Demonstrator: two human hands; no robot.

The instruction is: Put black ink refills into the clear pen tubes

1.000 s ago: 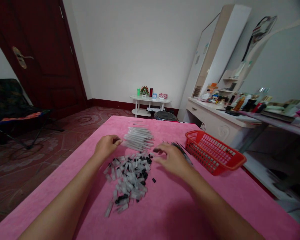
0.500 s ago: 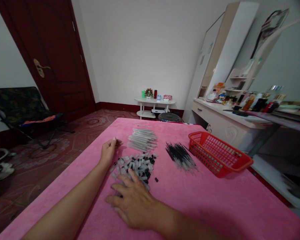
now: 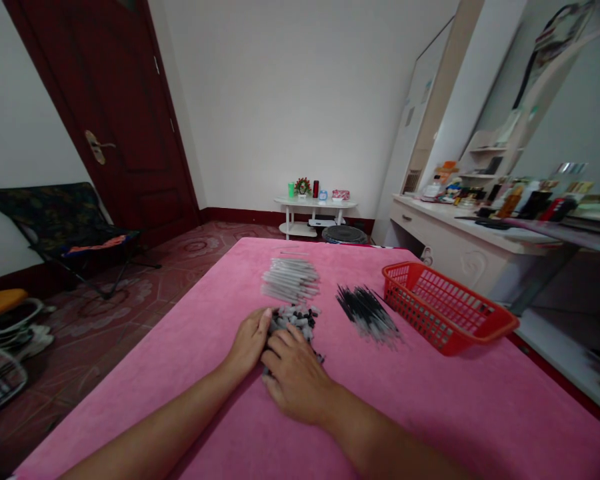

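Observation:
Both my hands rest on a pink table (image 3: 430, 413) around a heap of small clear and black pen caps (image 3: 297, 319). My left hand (image 3: 249, 341) presses against the heap's left side, fingers together and stretched flat. My right hand (image 3: 293, 370) lies over the heap's near side, fingers extended on top of the caps. The heap is bunched tight between the two hands. Beyond it lies a stack of clear pen barrels (image 3: 291, 280). To the right of the heap is a bundle of black refills (image 3: 367, 312).
A red mesh basket (image 3: 447, 313) sits at the table's right side. A white dresser (image 3: 480, 247) with bottles stands right of it. A small white side table (image 3: 313, 213), a dark red door (image 3: 115, 120) and a folding chair (image 3: 65, 227) stand farther off.
My left hand came back from near the barrels to the heap's left side. My right hand slid inward over the caps. The spread caps are now gathered into a tight pile.

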